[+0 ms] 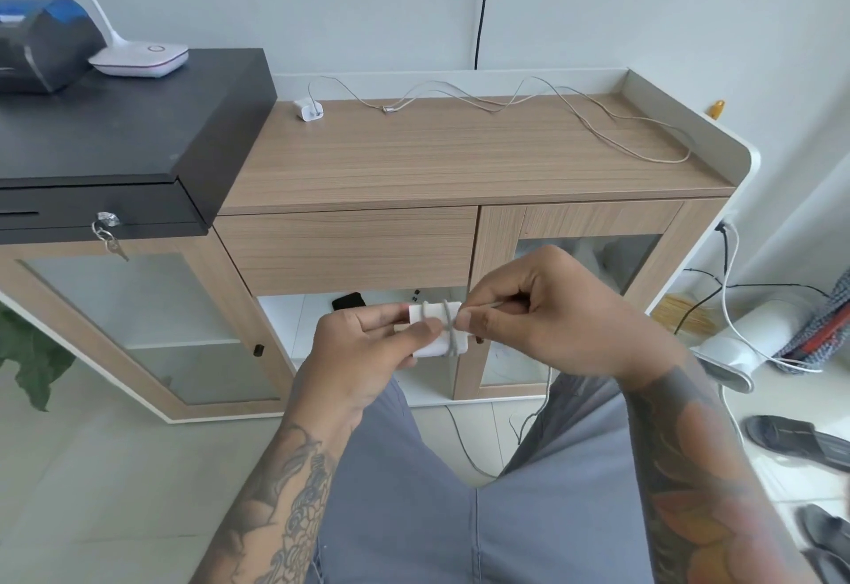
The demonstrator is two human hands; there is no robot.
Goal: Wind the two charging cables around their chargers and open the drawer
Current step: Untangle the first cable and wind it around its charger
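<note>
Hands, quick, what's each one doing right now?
Left hand: closed, gripping the white charger.
Right hand: closed, pinching the cable being wound around that charger.

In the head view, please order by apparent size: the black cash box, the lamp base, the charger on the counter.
1. black cash box
2. lamp base
3. charger on the counter
All three sit at a similar distance, so the order is reliable.
</note>
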